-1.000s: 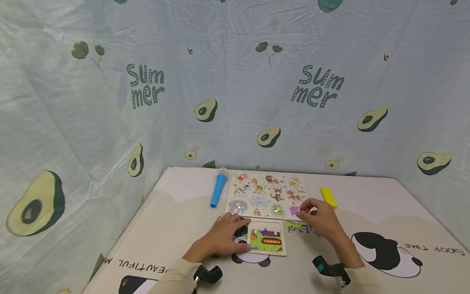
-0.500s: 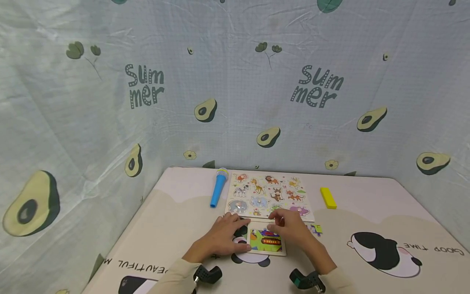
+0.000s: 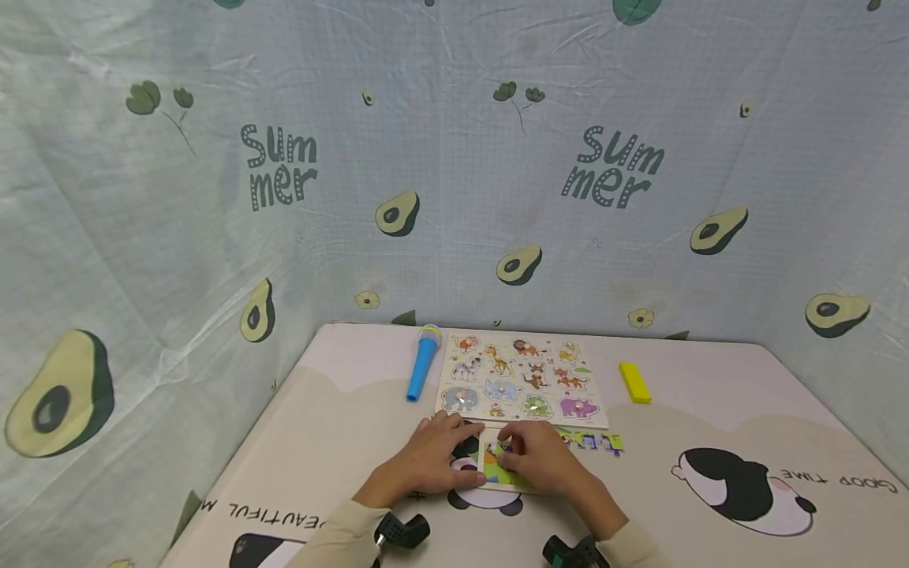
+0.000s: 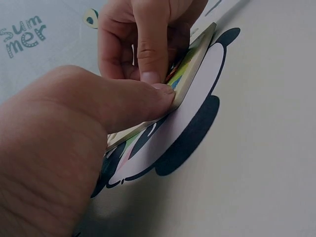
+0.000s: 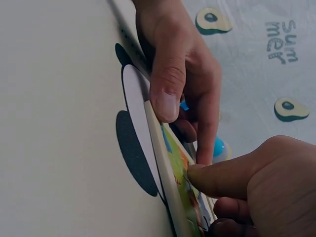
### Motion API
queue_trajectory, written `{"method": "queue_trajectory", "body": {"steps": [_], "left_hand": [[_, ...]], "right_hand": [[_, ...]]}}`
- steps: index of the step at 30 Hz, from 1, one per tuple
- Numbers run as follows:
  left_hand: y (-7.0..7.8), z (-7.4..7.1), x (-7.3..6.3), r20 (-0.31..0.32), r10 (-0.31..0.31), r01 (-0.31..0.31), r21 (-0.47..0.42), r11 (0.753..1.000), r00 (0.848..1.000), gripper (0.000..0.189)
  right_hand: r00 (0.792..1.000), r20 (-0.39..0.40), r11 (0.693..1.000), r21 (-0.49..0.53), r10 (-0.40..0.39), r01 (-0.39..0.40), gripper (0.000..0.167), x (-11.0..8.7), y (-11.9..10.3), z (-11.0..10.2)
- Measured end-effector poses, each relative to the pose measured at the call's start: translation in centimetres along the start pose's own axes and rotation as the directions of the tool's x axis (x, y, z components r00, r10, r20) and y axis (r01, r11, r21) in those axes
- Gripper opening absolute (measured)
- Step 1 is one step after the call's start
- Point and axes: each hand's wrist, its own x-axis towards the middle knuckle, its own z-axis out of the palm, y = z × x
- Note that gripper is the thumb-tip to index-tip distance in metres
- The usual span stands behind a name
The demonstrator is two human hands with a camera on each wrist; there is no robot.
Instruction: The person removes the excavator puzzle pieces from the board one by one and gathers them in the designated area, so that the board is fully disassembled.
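Note:
A small wooden-framed jigsaw [image 3: 506, 476], with a colourful picture on a green ground, lies flat on the table. My left hand [image 3: 433, 457] rests along its left side, thumb on the rim at the near corner and index finger at the far corner. Over the picture is my right hand [image 3: 543, 457]. Its curled thumb and index finger pinch a small puzzle piece [image 3: 503, 444] down at the board, mostly hidden by the fingers. In the right wrist view the right thumb [image 5: 212, 175] comes right down to the coloured surface. Several loose puzzle pieces [image 3: 592, 442] lie right of the frame.
Behind the jigsaw lies a larger animal knob-puzzle board [image 3: 521, 379]. A blue toy microphone [image 3: 424, 364] is to its left and a yellow block [image 3: 635, 383] to its right. Printed sheeting [image 3: 454, 197] stands close behind the table.
The right hand has moved left from the loose pieces by the animal board to the jigsaw, uncovering the purple hippo and those pieces. The left hand has stayed put.

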Motion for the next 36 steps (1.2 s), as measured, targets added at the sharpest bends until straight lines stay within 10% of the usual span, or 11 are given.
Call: {"method": "queue_trajectory", "body": {"steps": [25,36], "left_hand": [[-0.1,0.1,-0.1,-0.011,0.007,-0.007,0.001,1.000,1.000,0.079],[0.1,0.0,-0.2,-0.016,0.012,-0.012,-0.003,1.000,1.000,0.078]], "right_hand": [[0.999,-0.048,0.999,-0.041,0.003,-0.005,0.020,-0.2,-0.3,0.7],[0.997,-0.078,0.984,0.177,-0.014,0.027,0.012,-0.3,0.2,-0.6]]}}
